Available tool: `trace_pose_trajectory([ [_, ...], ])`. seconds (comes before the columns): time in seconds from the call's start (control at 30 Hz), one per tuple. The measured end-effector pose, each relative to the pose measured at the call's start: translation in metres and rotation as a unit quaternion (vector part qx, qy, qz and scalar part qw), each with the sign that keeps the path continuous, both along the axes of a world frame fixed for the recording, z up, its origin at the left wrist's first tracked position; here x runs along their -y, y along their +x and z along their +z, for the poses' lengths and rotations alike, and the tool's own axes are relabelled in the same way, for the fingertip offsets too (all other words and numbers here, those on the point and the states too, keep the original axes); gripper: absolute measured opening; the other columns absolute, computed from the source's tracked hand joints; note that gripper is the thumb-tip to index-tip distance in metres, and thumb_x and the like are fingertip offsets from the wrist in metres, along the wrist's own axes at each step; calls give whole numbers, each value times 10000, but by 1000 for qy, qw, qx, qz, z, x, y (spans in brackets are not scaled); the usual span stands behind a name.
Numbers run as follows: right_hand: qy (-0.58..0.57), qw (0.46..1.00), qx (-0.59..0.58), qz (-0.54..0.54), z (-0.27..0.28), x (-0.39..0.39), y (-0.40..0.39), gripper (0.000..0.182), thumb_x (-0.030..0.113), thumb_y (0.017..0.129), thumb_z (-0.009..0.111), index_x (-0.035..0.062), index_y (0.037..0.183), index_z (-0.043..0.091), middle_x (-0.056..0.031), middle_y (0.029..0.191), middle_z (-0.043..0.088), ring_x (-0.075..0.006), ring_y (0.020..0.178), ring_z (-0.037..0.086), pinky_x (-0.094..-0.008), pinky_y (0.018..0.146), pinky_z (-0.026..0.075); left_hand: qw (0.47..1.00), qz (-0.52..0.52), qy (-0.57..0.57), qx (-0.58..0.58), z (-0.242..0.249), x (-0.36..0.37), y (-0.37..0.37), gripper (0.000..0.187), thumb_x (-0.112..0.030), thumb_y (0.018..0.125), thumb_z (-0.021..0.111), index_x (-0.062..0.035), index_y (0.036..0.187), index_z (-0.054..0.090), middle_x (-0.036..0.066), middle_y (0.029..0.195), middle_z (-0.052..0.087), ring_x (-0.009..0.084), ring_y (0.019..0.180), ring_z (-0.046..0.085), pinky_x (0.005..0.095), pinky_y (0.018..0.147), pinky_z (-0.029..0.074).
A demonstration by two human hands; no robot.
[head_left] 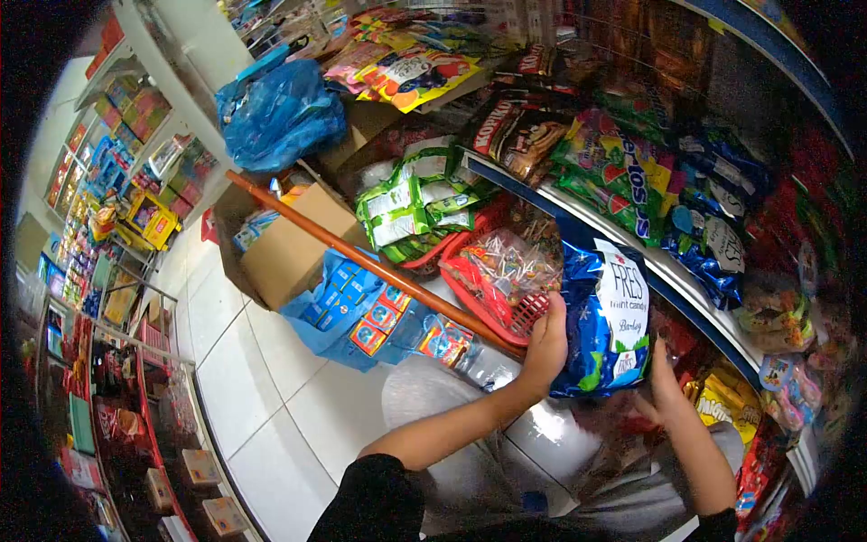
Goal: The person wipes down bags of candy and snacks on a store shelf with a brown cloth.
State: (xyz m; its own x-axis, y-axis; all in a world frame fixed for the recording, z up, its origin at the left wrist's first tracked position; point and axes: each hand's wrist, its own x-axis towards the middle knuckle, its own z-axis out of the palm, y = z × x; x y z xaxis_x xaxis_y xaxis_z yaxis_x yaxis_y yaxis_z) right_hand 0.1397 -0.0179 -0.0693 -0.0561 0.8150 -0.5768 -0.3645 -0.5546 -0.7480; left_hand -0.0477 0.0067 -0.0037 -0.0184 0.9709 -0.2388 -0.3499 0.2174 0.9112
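A blue bag of mint candy [603,316] with a white label is held upright between my two hands, in front of the shelf. My left hand [547,348] presses against its left side, fingers partly hidden behind the bag. On the lower right side, my right hand [665,384] grips the bag near its bottom corner. Just left of the bag sits a red plastic basket [528,316] filled with small wrapped sweets. Similar dark blue bags [709,239] lie on the shelf to the right, beside green and pink candy bags [619,176].
A wooden pole [379,269] slants across the aisle over an open cardboard box [293,244] and blue-wrapped packs [348,307]. A blue plastic bag [280,117] lies behind. The shelf edge [668,271] runs diagonally at right. Stocked racks [99,397] line the left.
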Motion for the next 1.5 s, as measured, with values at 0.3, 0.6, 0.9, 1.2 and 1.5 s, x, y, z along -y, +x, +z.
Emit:
trace_pose_trajectory([
  [0.3, 212, 958, 126, 147, 81, 7, -11, 478, 199, 688, 682, 10, 1080, 485, -53, 973, 572, -146, 891, 530, -281, 786, 409, 986, -164, -17, 0, -9, -12, -19, 363, -328, 881, 364, -17, 1037, 470, 35, 913, 519, 139, 831, 479, 283, 747, 387],
  [0.6, 368, 897, 155, 189, 63, 6, -12, 564, 179, 634, 735, 15, 1085, 440, -72, 971, 572, -133, 841, 549, -278, 737, 445, 985, -144, 73, -68, 17, 4, -5, 340, 18, 623, 682, 21, 934, 547, 88, 859, 613, 148, 754, 600, 265, 673, 488],
  [0.9, 285, 926, 135, 209, 75, 6, -12, 450, 126, 679, 685, 6, 1059, 477, -38, 924, 563, -110, 831, 508, -259, 708, 429, 986, -128, 93, -61, 5, 5, -1, 290, -23, 633, 679, 11, 897, 563, 80, 834, 613, 144, 718, 591, 253, 658, 468],
  [1.2, 281, 923, 175, 196, 75, 9, -14, 324, 132, 666, 695, 23, 939, 559, -17, 837, 593, -107, 778, 534, -260, 725, 425, 988, -140, 59, -40, 6, 8, -2, 304, -14, 622, 678, 11, 899, 556, 87, 825, 613, 152, 722, 594, 262, 668, 475],
  [1.5, 257, 938, 124, 198, 73, 12, -16, 318, 111, 680, 680, 26, 966, 569, -38, 913, 608, -106, 820, 545, -260, 742, 428, 985, -151, 71, -36, 9, 9, -5, 306, 11, 615, 674, 10, 896, 554, 83, 825, 612, 151, 733, 594, 263, 678, 475],
])
